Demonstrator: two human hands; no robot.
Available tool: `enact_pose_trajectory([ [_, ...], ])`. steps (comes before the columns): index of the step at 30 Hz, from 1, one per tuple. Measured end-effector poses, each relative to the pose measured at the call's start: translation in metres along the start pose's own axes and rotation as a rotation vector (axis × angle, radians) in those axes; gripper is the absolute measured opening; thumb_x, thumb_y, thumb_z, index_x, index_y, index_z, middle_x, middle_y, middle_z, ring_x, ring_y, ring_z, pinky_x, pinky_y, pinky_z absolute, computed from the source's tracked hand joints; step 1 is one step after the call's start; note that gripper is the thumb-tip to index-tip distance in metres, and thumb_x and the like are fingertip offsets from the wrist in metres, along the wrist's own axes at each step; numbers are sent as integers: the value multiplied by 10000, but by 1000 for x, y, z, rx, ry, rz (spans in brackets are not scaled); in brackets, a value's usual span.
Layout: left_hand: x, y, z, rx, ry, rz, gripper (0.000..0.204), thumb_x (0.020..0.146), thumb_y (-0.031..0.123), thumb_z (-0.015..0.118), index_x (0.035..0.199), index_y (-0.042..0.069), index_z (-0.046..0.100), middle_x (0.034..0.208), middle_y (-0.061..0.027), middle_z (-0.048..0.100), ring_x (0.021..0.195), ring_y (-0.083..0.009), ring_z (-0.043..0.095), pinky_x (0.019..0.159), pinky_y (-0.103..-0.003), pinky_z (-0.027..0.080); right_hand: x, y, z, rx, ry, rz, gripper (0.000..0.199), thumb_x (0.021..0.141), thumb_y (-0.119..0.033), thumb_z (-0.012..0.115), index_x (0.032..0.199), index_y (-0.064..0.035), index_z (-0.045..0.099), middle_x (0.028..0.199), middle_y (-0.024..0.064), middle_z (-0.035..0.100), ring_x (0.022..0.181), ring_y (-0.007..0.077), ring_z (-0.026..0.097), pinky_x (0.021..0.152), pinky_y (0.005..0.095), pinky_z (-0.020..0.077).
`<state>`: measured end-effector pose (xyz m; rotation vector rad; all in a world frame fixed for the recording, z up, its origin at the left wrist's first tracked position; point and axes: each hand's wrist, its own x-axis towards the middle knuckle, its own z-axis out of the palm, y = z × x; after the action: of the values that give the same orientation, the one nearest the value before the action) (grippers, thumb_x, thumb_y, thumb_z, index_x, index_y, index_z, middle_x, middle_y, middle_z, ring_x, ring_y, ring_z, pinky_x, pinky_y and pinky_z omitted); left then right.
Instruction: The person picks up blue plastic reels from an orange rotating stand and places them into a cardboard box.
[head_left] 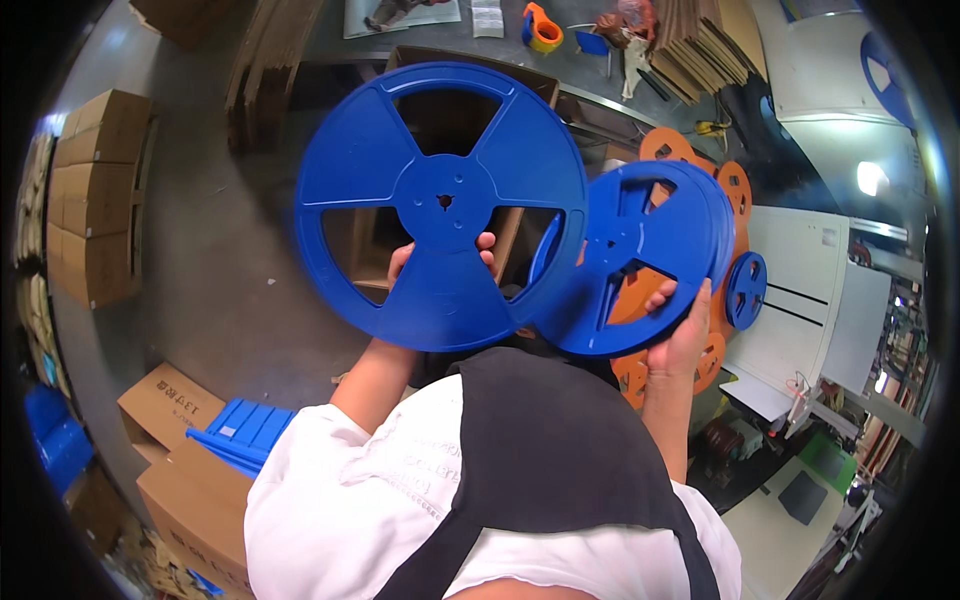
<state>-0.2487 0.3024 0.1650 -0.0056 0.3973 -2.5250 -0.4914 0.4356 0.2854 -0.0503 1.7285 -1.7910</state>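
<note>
A large blue plastic reel [440, 290] faces me, tilted up, with wide cut-out windows and a small hub hole. Behind it is my left hand [399, 264], mostly hidden, its fingers showing through the windows on both sides of a spoke. To the right, my right hand [684, 338] grips the rim of a thick stack of blue reels [665, 240], with fingers inside a window. The left reel's edge overlaps the stack in view; whether they touch I cannot tell. An open cardboard box [508, 240] shows beneath the left reel.
Orange reels [735, 190] and a smaller blue reel [747, 290] lie beyond the stack. A tape dispenser [543, 30] and flat cardboard [700, 45] rest on the far bench. Cartons [95, 200] stand at left; a box [195, 505] and blue bin [240, 430] are nearer.
</note>
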Motion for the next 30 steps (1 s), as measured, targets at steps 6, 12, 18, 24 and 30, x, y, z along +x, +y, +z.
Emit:
enact_pose_trajectory([
  [6,-3,2,-8,-103,-12,-79,677,874,481,548,1312,-22,436,1157,-176,590,1104,-295,580,975,-394,484,6,4,-13,29,63,-1,372,990,-399,443,905,-48,533,750,72,574,643,180,553,597,304,475],
  [12,5,4,-16,-88,-100,-122,638,927,466,463,1330,-28,433,1178,-218,594,1098,-352,593,928,-446,507,7,7,-18,51,20,6,368,990,-398,447,878,-54,518,712,65,544,611,165,507,576,297,444],
  [18,-3,-4,-3,42,68,-4,634,916,452,479,1352,-5,421,1239,-197,551,1061,-321,608,914,-434,523,5,9,-17,68,-4,2,314,1006,-371,423,911,-80,493,702,54,511,599,151,473,572,291,427],
  [24,6,4,-15,-82,43,-41,621,936,427,453,1333,-50,425,1208,-194,577,1069,-322,608,923,-426,518,9,13,-23,66,30,43,306,1010,-365,409,919,-83,487,702,48,505,615,146,471,584,294,423],
  [30,-1,20,-29,107,137,67,603,947,410,413,1318,-65,444,1239,-186,576,1104,-286,600,965,-411,490,10,16,-26,61,87,44,309,1009,-370,405,921,-85,488,713,42,510,628,142,473,594,295,425],
])
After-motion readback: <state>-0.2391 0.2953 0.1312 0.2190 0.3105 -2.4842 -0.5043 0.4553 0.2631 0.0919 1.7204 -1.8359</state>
